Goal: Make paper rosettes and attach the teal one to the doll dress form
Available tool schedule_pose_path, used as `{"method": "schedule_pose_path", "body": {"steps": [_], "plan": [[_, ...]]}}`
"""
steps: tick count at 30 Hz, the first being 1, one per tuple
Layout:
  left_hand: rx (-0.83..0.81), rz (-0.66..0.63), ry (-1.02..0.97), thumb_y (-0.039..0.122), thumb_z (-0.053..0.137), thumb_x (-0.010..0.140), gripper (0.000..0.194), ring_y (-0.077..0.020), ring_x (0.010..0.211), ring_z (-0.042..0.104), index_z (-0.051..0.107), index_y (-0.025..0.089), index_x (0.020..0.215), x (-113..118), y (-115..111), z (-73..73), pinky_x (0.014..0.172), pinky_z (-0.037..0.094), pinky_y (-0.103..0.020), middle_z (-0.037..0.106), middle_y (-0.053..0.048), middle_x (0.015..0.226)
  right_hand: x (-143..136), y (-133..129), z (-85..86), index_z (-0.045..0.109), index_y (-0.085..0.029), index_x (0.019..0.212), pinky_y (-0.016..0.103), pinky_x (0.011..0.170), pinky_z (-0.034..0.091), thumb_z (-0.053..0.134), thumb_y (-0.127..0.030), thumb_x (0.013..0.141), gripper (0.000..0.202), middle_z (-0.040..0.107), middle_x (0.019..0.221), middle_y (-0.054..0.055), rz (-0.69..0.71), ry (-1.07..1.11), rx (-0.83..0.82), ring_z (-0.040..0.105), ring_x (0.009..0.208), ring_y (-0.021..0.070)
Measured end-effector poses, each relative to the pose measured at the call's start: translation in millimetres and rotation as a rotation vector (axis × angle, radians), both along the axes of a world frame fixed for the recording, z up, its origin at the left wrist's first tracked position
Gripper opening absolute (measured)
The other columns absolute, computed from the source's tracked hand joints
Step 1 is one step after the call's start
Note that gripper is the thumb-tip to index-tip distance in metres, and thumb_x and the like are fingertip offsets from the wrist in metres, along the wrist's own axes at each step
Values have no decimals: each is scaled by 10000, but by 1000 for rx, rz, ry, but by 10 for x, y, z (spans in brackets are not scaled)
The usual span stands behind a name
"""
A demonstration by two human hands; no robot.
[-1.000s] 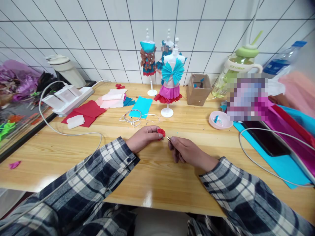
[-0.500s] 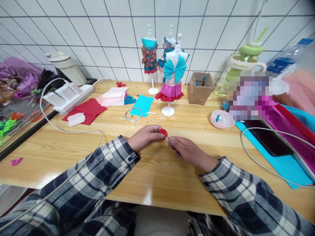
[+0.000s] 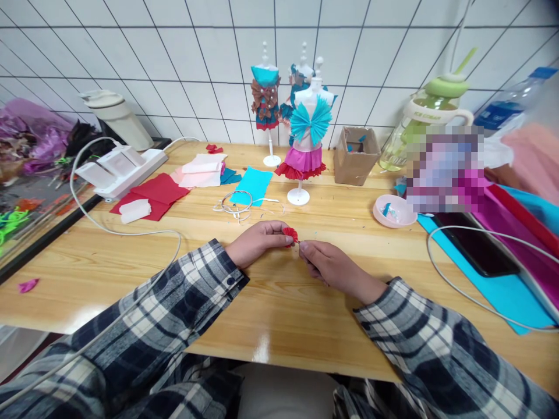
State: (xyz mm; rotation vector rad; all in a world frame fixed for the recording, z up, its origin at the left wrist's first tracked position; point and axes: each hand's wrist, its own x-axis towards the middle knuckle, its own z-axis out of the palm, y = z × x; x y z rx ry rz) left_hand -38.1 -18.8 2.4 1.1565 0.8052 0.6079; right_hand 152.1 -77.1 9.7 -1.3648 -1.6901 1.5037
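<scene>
Pinches the red rosette point(image 3: 290, 235) between left thumb and fingers, the left hand point(image 3: 268, 239) close beside the right hand point(image 3: 325, 261) over the counter point(image 3: 279, 311). Pinches in the right a slim tool point(image 3: 297, 242), mostly hidden, tip at the rosette's edge. Has wire point(image 3: 237, 211) and front mannequin point(image 3: 309, 131) beyond both hands.

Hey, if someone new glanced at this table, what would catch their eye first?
Most likely the front mannequin, standing toward the middle back of the table, with its turquoise pleated bow and magenta skirt edged in red. Next, perhaps, the small red pleated piece in the left hand, with the right hand close beside it pinching a thin item too small to identify. The green-lidded bottle at the back right might draw a glance too.
</scene>
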Motion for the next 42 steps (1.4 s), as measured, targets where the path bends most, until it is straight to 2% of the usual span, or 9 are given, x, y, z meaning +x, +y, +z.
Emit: {"method": "schedule_pose_path", "body": {"steps": [14,19,24,28,34,42], "plan": [[-13,6,-27,262,766,722,180,-114,743,578,669,133,801,-4,12,-38,751,412,-260,665,-1,782,20,26,-32,414,-210,679,255,522,330,320,-491,965,412,436,565,-43,31,-61,46,400,519,109],[6,4,-18,267,757,727,172,-126,749,581,673,133,794,-9,12,-36,764,412,-278,668,-9,782,36,29,13,400,-207,660,249,528,329,330,-468,971,412,427,557,-45,51,-66,49,393,515,102],[10,-12,-38,258,729,736,143,-136,738,580,676,131,776,-22,19,-28,763,411,-292,664,-17,768,113,34,76,503,-197,739,243,520,337,296,-480,981,426,408,544,-53,22,-68,-16,394,488,99],[9,-55,-18,255,728,736,140,-131,731,571,672,132,774,-30,28,-20,749,402,-284,660,-11,762,138,52,50,586,-185,788,247,550,345,313,-503,977,460,437,580,-38,90,-143,49,414,519,102],[-35,-150,26,253,730,727,143,-129,732,559,671,129,768,-36,31,12,752,395,-280,662,-13,759,129,67,10,621,-182,805,262,617,357,303,-515,977,492,505,640,-13,148,-232,182,452,577,114],[-9,-197,85,259,719,714,143,-117,697,521,668,131,752,-42,43,56,723,374,-271,625,6,707,136,84,14,633,-176,765,265,638,359,355,-500,962,470,558,661,-7,172,-254,170,481,601,116]]}}
